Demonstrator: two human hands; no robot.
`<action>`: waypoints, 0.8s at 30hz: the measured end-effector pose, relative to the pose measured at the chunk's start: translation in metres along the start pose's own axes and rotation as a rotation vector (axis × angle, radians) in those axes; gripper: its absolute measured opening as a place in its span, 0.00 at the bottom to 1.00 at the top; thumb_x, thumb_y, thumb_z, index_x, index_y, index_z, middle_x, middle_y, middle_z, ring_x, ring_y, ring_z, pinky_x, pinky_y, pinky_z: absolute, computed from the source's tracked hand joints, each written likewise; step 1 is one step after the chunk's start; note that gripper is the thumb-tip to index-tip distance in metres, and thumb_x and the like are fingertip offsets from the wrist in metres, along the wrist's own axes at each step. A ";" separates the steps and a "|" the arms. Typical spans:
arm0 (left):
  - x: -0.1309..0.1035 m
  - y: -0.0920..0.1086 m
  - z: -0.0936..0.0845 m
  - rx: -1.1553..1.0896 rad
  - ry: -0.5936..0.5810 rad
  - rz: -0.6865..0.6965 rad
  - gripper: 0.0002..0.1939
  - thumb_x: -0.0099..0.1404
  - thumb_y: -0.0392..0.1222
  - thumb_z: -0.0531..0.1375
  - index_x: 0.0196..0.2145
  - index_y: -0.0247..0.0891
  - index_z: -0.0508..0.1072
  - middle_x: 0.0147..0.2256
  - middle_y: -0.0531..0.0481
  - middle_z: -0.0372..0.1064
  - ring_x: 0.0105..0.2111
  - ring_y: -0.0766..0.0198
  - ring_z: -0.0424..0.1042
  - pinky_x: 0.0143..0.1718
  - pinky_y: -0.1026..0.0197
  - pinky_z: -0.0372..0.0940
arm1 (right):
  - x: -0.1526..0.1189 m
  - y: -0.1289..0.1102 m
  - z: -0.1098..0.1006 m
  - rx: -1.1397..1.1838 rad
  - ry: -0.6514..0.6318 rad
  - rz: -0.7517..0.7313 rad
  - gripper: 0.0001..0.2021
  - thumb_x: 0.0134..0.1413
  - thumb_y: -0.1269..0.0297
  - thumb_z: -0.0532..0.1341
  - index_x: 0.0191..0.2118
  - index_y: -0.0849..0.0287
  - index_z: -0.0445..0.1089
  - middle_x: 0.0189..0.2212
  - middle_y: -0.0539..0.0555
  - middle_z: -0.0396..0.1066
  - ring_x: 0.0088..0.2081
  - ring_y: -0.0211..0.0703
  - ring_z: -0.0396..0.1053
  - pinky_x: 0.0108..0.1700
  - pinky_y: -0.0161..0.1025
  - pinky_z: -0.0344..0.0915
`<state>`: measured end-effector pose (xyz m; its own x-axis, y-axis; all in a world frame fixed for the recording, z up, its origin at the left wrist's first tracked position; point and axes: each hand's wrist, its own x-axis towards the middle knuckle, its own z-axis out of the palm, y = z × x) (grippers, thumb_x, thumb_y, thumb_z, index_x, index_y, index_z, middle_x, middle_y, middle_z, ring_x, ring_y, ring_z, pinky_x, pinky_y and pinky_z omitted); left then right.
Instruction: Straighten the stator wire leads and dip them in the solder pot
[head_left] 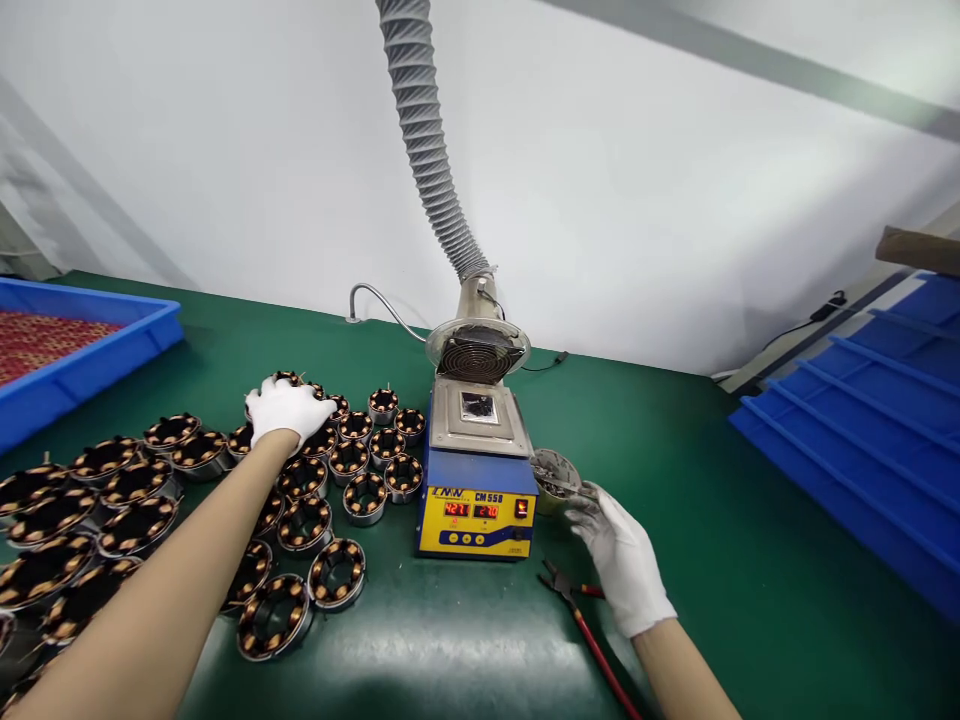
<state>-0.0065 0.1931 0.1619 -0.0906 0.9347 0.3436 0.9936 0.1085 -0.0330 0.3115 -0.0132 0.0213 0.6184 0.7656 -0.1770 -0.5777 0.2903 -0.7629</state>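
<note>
My left hand, in a white glove, reaches over the back of a group of ring-shaped copper-wound stators, its fingers spread on or just above them. On the right, my gloved right hand has its fingers closed round a thin metal tool. The tool's far end lies over a small round bowl of greyish bits. Between my hands stands a blue and yellow solder pot with lit red digits and a square metal opening on top.
Red-handled cutters lie near my right wrist. A fan hood with a grey hose rises behind the pot. Blue trays stand at the left and right; the left one holds small reddish pieces.
</note>
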 end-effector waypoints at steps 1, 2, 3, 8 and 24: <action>0.000 0.000 0.000 -0.014 0.008 0.007 0.28 0.53 0.58 0.50 0.44 0.40 0.74 0.53 0.36 0.59 0.58 0.46 0.51 0.57 0.44 0.49 | -0.001 0.002 0.001 0.051 -0.022 0.044 0.37 0.17 0.54 0.73 0.40 0.66 0.63 0.30 0.54 0.69 0.28 0.39 0.67 0.27 0.32 0.63; -0.001 0.000 -0.001 -0.037 0.026 0.017 0.27 0.54 0.57 0.51 0.44 0.40 0.74 0.53 0.37 0.59 0.58 0.46 0.52 0.58 0.44 0.49 | -0.003 0.004 0.001 0.078 -0.028 0.061 0.36 0.18 0.54 0.73 0.39 0.65 0.63 0.30 0.53 0.69 0.28 0.38 0.67 0.27 0.31 0.63; -0.002 0.000 -0.003 -0.071 0.053 0.027 0.26 0.54 0.56 0.51 0.45 0.40 0.73 0.54 0.39 0.58 0.58 0.47 0.52 0.58 0.46 0.50 | -0.007 0.007 0.001 0.091 -0.019 0.060 0.35 0.19 0.55 0.73 0.39 0.64 0.62 0.30 0.53 0.69 0.28 0.38 0.67 0.27 0.31 0.63; -0.027 0.003 -0.029 -0.347 0.123 0.101 0.24 0.59 0.49 0.47 0.49 0.40 0.70 0.53 0.49 0.61 0.53 0.59 0.61 0.56 0.59 0.57 | -0.044 0.026 -0.005 0.067 0.067 -0.034 0.37 0.25 0.57 0.71 0.47 0.60 0.60 0.27 0.51 0.67 0.25 0.36 0.65 0.25 0.32 0.63; -0.230 0.016 -0.014 0.108 -0.169 0.603 0.10 0.61 0.37 0.56 0.34 0.36 0.78 0.54 0.44 0.59 0.60 0.48 0.51 0.58 0.45 0.53 | -0.103 0.064 -0.002 -0.372 -0.776 0.184 0.28 0.46 0.46 0.61 0.43 0.67 0.61 0.34 0.59 0.65 0.33 0.41 0.65 0.41 0.41 0.63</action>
<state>0.0314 -0.0251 0.0954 0.4646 0.8817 0.0826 0.8616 -0.4285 -0.2722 0.2114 -0.0743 -0.0104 -0.0826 0.9952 0.0523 -0.3377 0.0214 -0.9410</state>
